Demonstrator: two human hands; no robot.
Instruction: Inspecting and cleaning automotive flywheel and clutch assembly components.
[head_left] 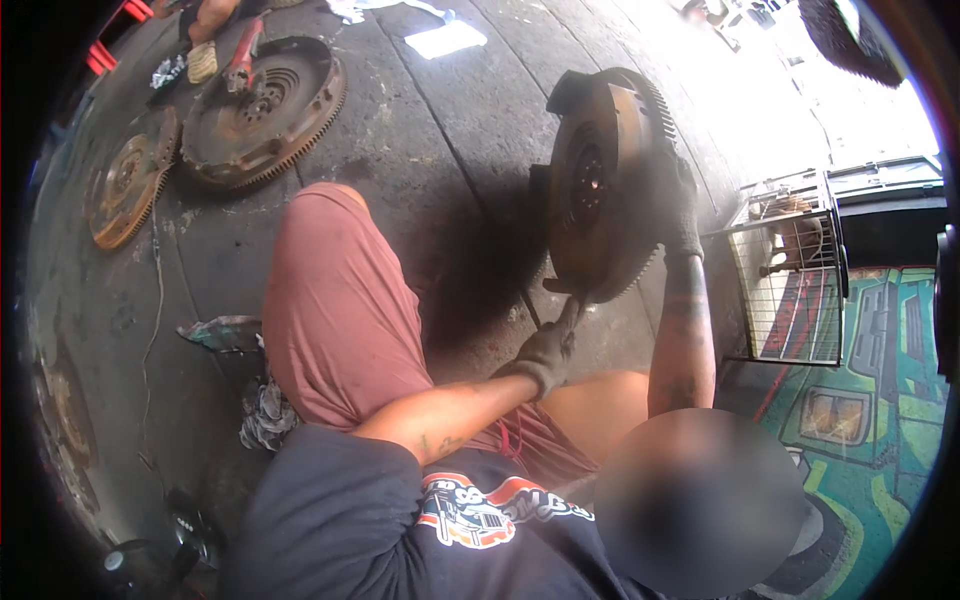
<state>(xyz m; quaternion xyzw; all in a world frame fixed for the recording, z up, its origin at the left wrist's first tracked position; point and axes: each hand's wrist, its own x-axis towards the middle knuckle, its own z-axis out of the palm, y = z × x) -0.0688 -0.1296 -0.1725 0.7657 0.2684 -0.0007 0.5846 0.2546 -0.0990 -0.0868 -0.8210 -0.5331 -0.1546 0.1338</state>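
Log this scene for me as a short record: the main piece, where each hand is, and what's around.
Main piece: round, rust-brown metal toothed disc, raised on edge; floor contact unclear
Left hand: grey-gloved left hand at the disc's lower rim; exact grip unclear
Right hand: grey-gloved right hand against its right-hand toothed rim; fingers blurred
Floor, upper left: large, round, rusty metal toothed wheel lying flat, a long red tool on it
Beside that: smaller orange-rusted metal toothed disc
Right side: black-framed wire cage; green painted mural

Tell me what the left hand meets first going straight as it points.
The left hand would likely meet the lower edge of the nearest flywheel; they may be touching, depth unclear.
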